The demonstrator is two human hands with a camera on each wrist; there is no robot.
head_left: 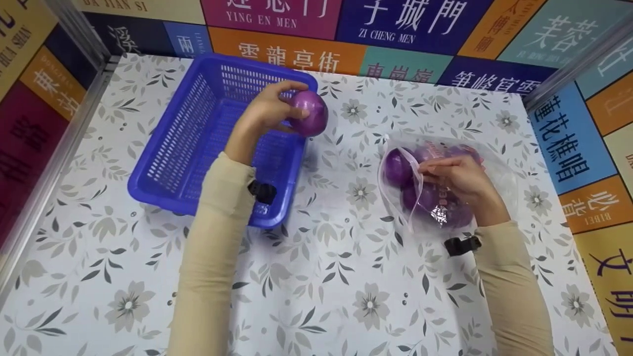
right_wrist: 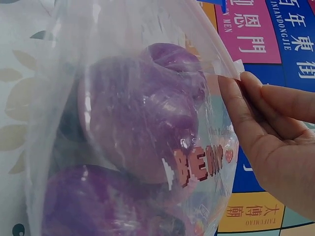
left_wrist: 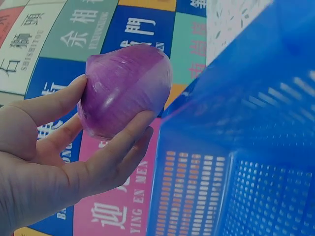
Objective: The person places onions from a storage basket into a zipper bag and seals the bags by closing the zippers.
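My left hand (head_left: 269, 110) grips a shiny purple onion (head_left: 311, 113) between thumb and fingers, over the far right rim of a blue plastic basket (head_left: 292, 173). In the left wrist view the onion (left_wrist: 125, 88) shows a blunt pointed end and a paler patch, with the basket wall (left_wrist: 206, 113) to its right. Toward the right of the table lies a clear zip bag (head_left: 494, 148) with several more purple onions (head_left: 398, 167) inside. My right hand (head_left: 462, 178) pinches the edge of the bag's mouth, which gapes to the left. Red printed letters mark the film in the right wrist view.
The table (head_left: 326, 277) has a white cover with grey leaves and flowers. Upright panels (head_left: 296, 54) with coloured blocks and lettering border its back and both sides. Inside the basket, its slotted floor (head_left: 217, 143) shows. Small black cameras (head_left: 262, 192) sit at both wrists.
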